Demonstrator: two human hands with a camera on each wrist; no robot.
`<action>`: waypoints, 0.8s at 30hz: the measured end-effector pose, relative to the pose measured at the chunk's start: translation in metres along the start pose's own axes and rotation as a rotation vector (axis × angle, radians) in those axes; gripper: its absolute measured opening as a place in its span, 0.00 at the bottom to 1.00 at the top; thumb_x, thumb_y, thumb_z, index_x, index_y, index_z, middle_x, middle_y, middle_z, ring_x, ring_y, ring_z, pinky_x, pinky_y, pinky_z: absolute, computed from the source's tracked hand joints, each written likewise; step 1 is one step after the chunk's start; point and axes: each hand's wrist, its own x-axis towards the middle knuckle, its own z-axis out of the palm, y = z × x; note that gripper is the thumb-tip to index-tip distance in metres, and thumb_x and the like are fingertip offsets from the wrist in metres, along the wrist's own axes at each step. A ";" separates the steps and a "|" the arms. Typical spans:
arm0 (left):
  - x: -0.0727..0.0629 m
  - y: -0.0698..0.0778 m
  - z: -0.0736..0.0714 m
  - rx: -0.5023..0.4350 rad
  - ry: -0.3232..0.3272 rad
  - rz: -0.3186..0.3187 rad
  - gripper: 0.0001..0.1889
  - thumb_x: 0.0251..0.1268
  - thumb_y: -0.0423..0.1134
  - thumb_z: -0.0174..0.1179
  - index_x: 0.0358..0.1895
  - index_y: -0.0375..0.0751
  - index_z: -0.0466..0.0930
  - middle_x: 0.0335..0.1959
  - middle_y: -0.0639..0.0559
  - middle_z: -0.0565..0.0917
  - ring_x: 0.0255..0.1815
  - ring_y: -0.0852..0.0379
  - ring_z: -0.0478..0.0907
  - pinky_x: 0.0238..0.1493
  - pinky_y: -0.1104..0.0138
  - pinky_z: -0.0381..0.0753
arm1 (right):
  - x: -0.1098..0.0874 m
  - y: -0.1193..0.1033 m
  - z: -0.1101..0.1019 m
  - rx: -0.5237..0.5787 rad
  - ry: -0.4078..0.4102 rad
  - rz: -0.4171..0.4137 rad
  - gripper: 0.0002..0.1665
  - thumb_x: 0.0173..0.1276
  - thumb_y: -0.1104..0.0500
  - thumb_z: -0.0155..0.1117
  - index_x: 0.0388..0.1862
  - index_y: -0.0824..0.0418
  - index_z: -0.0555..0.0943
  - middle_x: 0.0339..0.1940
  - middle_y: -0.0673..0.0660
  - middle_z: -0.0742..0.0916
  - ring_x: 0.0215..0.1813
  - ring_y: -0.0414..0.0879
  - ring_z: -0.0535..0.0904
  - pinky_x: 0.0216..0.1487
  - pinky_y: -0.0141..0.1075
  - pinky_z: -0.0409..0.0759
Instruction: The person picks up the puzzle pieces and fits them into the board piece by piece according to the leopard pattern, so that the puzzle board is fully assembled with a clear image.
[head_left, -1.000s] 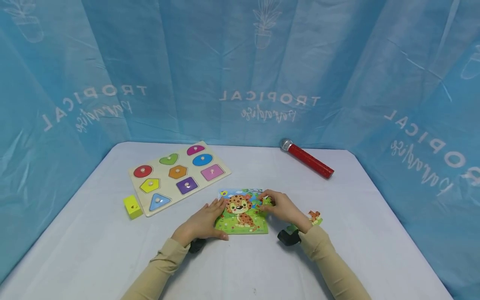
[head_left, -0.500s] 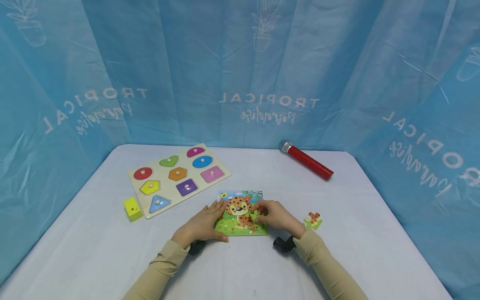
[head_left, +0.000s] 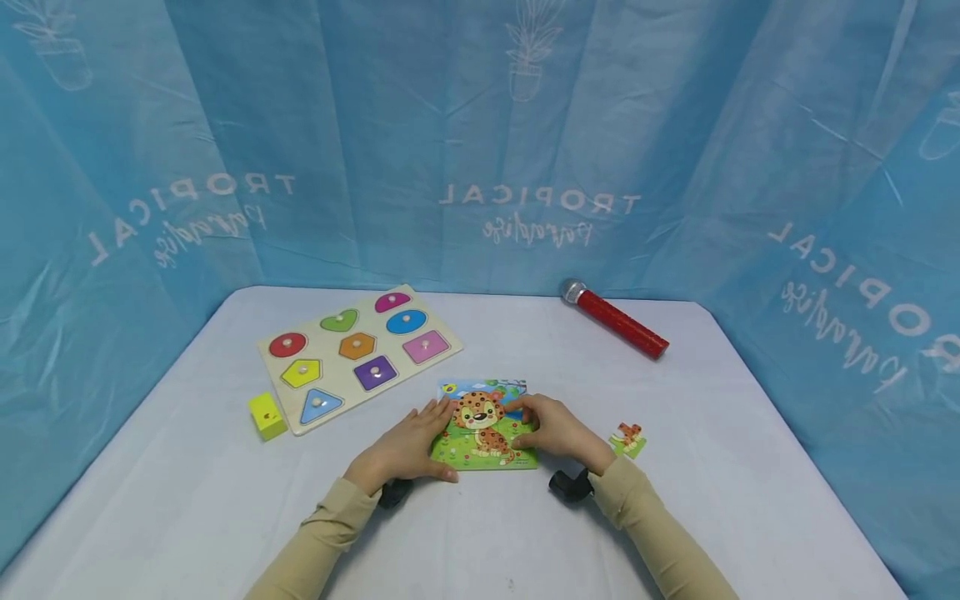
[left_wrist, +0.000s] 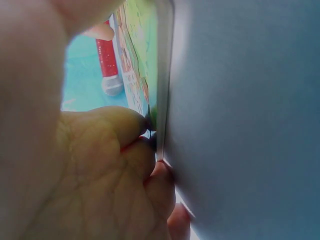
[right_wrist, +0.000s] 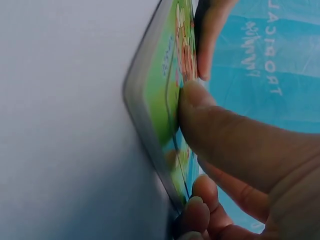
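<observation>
A small jigsaw puzzle (head_left: pixel 483 454) with a spotted leopard cub on green grass lies flat on the table in the head view. My left hand (head_left: pixel 407 442) rests on its left side, fingers straight and thumb along the front edge. At the right side, my right hand (head_left: pixel 553 429) touches the picture with thumb and index finger spread apart. In the right wrist view, the thumb (right_wrist: pixel 205 110) presses on the puzzle face and other fingers lie near its edge. No loose piece shows between them. A loose puzzle piece (head_left: pixel 628 439) with orange and green lies beyond the right wrist.
A shape board (head_left: pixel 330 346) with knobbed coloured pieces lies at the back left. Beside its corner is a yellow block (head_left: pixel 267 416). A red microphone (head_left: pixel 618 323) lies at the back right. Blue printed curtains (head_left: pixel 480 125) surround the white table (head_left: pixel 480 542).
My right hand brought a green puzzle piece over the right part of the puzzle; now its fingers are spread against the picture. My left hand has stayed in place.
</observation>
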 end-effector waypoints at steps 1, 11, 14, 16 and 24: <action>0.000 0.000 0.000 0.000 -0.001 -0.001 0.56 0.52 0.57 0.70 0.77 0.36 0.46 0.79 0.39 0.48 0.80 0.40 0.44 0.78 0.45 0.48 | 0.000 0.000 -0.001 0.001 -0.005 0.001 0.27 0.57 0.60 0.75 0.56 0.59 0.80 0.33 0.52 0.77 0.32 0.42 0.68 0.32 0.31 0.68; 0.002 -0.001 0.003 0.001 0.003 0.006 0.57 0.52 0.59 0.69 0.77 0.35 0.46 0.79 0.39 0.48 0.80 0.40 0.44 0.79 0.45 0.48 | -0.021 0.022 -0.041 0.088 0.109 0.041 0.22 0.66 0.59 0.66 0.58 0.62 0.78 0.39 0.55 0.82 0.41 0.44 0.77 0.40 0.33 0.76; 0.002 -0.002 0.002 -0.011 0.002 -0.003 0.56 0.52 0.57 0.70 0.77 0.36 0.46 0.79 0.40 0.48 0.80 0.41 0.43 0.79 0.46 0.47 | -0.037 0.040 -0.064 0.089 0.192 0.069 0.23 0.68 0.57 0.64 0.59 0.64 0.78 0.44 0.58 0.84 0.46 0.48 0.79 0.43 0.35 0.79; 0.001 -0.001 0.002 -0.013 -0.002 -0.002 0.57 0.52 0.57 0.70 0.77 0.36 0.46 0.79 0.40 0.47 0.80 0.41 0.43 0.79 0.45 0.47 | -0.052 0.055 -0.075 0.078 0.226 0.085 0.24 0.69 0.55 0.63 0.60 0.65 0.77 0.47 0.61 0.84 0.49 0.52 0.80 0.43 0.35 0.80; 0.001 0.000 0.000 -0.026 -0.009 -0.008 0.56 0.52 0.57 0.70 0.77 0.35 0.46 0.79 0.39 0.48 0.80 0.39 0.43 0.78 0.45 0.46 | -0.105 0.100 -0.089 0.073 0.189 0.178 0.25 0.68 0.62 0.62 0.64 0.62 0.75 0.58 0.62 0.83 0.56 0.53 0.78 0.52 0.33 0.79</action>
